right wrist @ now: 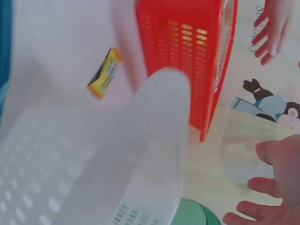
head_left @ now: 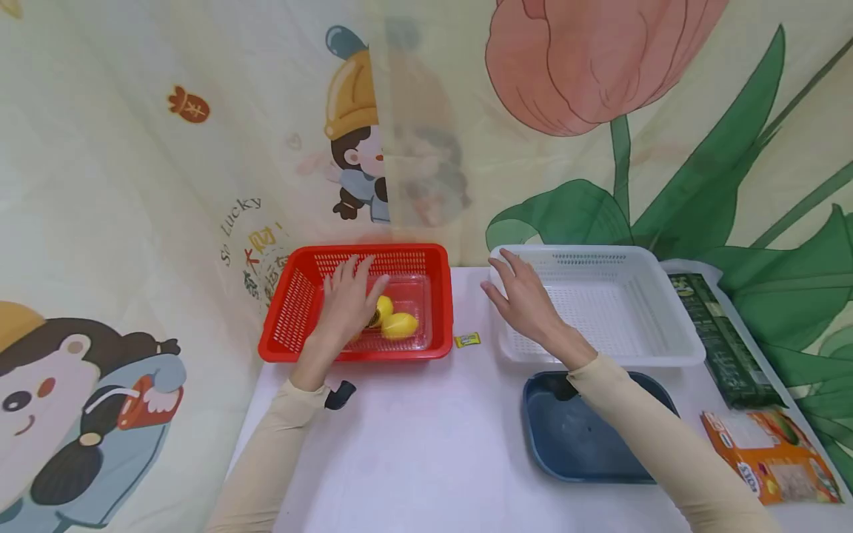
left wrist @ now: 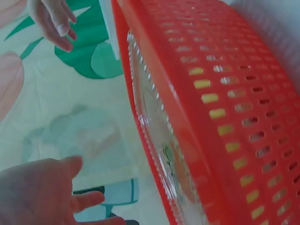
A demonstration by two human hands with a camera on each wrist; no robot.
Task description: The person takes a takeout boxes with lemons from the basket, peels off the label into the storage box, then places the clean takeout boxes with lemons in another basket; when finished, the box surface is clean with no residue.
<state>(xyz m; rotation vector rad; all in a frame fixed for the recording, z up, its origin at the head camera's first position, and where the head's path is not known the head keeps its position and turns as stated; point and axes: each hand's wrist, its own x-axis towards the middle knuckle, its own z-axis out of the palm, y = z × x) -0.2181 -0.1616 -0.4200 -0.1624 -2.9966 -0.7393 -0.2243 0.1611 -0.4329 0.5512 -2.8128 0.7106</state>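
fingers fanned out on the left hand point(head_left: 346, 300), thumb apart and aimed toward two o'clock, hovering over the red basket point(head_left: 443, 303). clear of the rim, going by the left wrist view. down inside that basket, out toward four o'clock, at least two yellow fruits point(head_left: 400, 326), partly masked by the hand, along with a clear container point(head_left: 418, 296). cannot tell whether in it or just against it.

across to three o'clock from there: right hand point(head_left: 529, 300), also spread wide, thumb well apart, poised above the white basket point(head_left: 620, 311) at its nine o'clock end. a gap to the rim here too, in the right wrist view.

between the two baskets, a small yellow packet point(head_left: 467, 339), flat on the white table point(head_left: 413, 444), near the red basket, between its three and its four.

at six o'clock from the white basket, a dark blue tray point(head_left: 586, 437), crossed by the right sleeve point(head_left: 660, 448). between three and four from that same basket, a dark green packet point(head_left: 723, 344); on to five o'clock from it, an orange packet point(head_left: 776, 455).

up at twelve, a printed curtain point(head_left: 266, 59) with a big pink tulip point(head_left: 600, 66).
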